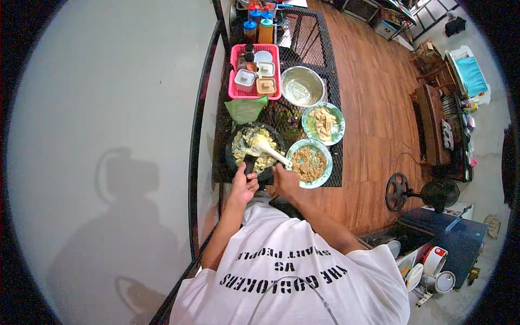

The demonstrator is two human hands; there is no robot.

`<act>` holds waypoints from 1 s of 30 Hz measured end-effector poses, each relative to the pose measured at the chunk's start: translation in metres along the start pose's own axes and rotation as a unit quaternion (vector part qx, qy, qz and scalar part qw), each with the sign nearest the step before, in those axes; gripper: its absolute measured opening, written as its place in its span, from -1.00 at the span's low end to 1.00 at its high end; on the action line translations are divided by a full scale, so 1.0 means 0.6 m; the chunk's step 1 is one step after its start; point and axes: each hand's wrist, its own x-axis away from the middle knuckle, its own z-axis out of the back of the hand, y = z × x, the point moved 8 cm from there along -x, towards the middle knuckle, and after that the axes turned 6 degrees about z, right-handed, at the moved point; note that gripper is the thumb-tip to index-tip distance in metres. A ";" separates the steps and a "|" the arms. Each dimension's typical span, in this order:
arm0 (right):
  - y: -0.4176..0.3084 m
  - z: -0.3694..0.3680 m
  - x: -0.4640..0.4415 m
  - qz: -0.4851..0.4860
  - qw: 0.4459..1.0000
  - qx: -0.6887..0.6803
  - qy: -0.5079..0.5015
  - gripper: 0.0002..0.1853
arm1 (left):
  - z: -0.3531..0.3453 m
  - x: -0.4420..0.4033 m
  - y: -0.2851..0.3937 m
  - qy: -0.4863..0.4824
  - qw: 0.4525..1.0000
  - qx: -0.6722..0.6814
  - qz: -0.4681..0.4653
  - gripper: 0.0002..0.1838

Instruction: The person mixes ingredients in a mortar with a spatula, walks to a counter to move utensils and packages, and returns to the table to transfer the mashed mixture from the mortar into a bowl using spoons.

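left hand (245, 187) closed on black handle (249, 165); right hand (284, 181) by white utensil (265, 147), grip can't tell. looks mid-mix of yellow food (241, 144); next likely needs dark bowl (229, 158) steady.

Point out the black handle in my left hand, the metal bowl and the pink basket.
Black handle (249, 164): head view, on its exposed length.
Metal bowl (316, 81): head view, on its inner wall.
Pink basket (265, 47): head view, on its far rim.

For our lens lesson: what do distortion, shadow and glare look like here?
In the head view, the picture's corners fall to black; the dark strip beside the grey wall bows; a person's soft shadow lies on that wall; in the same view, bright glints show on the steel bowl.
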 end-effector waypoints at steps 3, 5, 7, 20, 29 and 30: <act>0.002 -0.008 -0.008 0.011 0.999 0.031 -0.016 -0.81 | -0.023 -0.010 -0.009 -0.062 0.992 0.096 0.056 -0.55; 0.001 -0.005 -0.013 0.015 0.999 0.036 -0.010 -0.82 | -0.025 -0.016 -0.014 -0.058 0.990 0.114 0.058 -0.55; 0.005 -0.001 -0.011 0.016 0.999 0.042 -0.003 -0.82 | -0.033 -0.010 -0.015 -0.062 0.985 0.144 0.069 -0.53; 0.030 -0.008 -0.020 0.003 0.997 0.069 -0.039 -0.86 | -0.048 -0.007 -0.007 -0.049 0.982 0.169 0.072 -0.49; 0.035 0.001 -0.028 0.000 0.994 0.091 -0.056 -0.87 | -0.033 -0.006 -0.008 -0.001 0.994 0.103 0.037 -0.55; 0.017 0.003 -0.025 0.018 0.992 0.085 -0.087 -0.84 | -0.030 -0.006 -0.008 0.004 0.994 0.102 0.039 -0.56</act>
